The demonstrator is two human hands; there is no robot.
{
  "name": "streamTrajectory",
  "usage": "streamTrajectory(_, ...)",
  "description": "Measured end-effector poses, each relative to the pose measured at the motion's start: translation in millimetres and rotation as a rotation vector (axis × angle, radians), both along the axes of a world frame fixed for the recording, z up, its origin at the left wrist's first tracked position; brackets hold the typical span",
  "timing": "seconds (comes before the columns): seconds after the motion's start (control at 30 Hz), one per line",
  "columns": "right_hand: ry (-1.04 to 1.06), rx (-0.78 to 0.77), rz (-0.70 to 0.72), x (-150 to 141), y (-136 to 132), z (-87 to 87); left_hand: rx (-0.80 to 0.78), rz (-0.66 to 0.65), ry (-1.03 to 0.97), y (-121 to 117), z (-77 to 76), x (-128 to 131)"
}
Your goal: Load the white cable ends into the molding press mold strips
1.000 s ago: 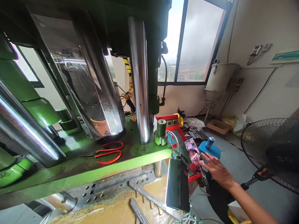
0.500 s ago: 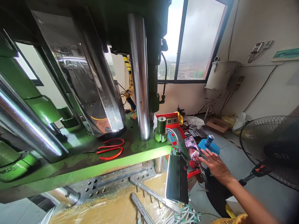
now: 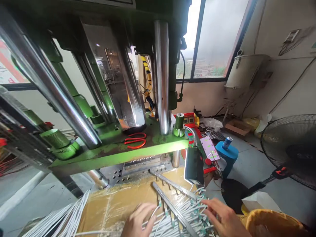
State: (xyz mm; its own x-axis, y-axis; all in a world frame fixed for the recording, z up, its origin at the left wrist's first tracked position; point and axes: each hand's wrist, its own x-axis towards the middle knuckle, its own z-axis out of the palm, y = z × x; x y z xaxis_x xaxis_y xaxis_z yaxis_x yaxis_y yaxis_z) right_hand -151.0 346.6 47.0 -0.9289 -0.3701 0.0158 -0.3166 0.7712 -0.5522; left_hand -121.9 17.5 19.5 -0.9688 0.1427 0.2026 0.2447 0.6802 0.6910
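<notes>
My left hand (image 3: 138, 221) rests at the bottom of the view on a bundle of thin white wires (image 3: 187, 215), its fingers curled around a few of them. My right hand (image 3: 223, 219) lies on the same wires further right, fingers spread over their green-tipped ends. A long metal rail with teeth (image 3: 170, 204) runs diagonally between the two hands across the brown plastic-wrapped board (image 3: 116, 204). A second metal rail (image 3: 172, 184) lies just behind it.
A green press (image 3: 118, 151) with chrome columns (image 3: 161, 79) looms ahead; red scissors (image 3: 135, 141) lie on its bed. To the right stand a control panel (image 3: 208, 148), a black lamp head (image 3: 194, 164), a blue stool with a can (image 3: 228, 149) and a floor fan (image 3: 293, 151). More white wires (image 3: 61, 219) lie at lower left.
My right hand has left the control panel and come down onto the wires. My left hand has come into view on the wires. The view has tilted down and pulled back.
</notes>
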Motion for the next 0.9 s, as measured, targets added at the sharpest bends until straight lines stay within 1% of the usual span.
streamTrajectory(0.07, -0.191, 0.060, 0.049, 20, -26, 3.1, -0.052, 0.010, -0.109, 3, 15.1, -11)
streamTrajectory(0.13, -0.258, 0.152, 0.101, 31, -43, 1.5, -0.098, 0.019, -0.187, 10, 24.9, -19)
streamTrajectory(0.17, -0.253, 0.181, 0.114, 34, -48, -0.5, -0.106, 0.009, -0.203, 13, 26.5, -22)
streamTrajectory(0.2, -0.237, 0.193, 0.111, 35, -52, -2.9, -0.102, -0.009, -0.209, 16, 26.1, -24)
streamTrajectory(0.27, -0.241, 0.184, 0.081, 33, -54, -7.1, -0.051, -0.028, -0.208, 18, 20.4, -27)
streamTrajectory(0.4, -0.409, 0.118, 0.033, 21, -57, -7.0, 0.045, 0.025, -0.224, 18, 8.1, -27)
streamTrajectory(0.47, -0.443, 0.066, 0.030, 15, -60, -3.7, 0.064, 0.050, -0.233, 19, 7.4, -27)
streamTrajectory(0.53, -0.456, 0.018, 0.031, 11, -64, -1.6, 0.105, 0.092, -0.198, 17, 9.6, -28)
streamTrajectory(0.63, -0.477, -0.051, 0.042, 5, -67, -4.4, 0.183, 0.154, -0.191, 4, 12.8, -31)
streamTrajectory(0.73, -0.471, -0.137, 0.124, -8, -69, -11.5, 0.297, 0.108, -0.300, -20, 13.6, -32)
streamTrajectory(0.77, -0.458, -0.164, 0.162, -15, -71, -13.6, 0.329, 0.101, -0.297, -28, 14.1, -31)
streamTrajectory(0.83, -0.415, -0.201, 0.225, -35, -79, -15.6, 0.324, 0.156, -0.200, -43, 16.8, -32)
streamTrajectory(0.9, -0.331, -0.191, 0.263, -61, -92, -13.4, 0.253, 0.258, -0.067, -54, 21.8, -39)
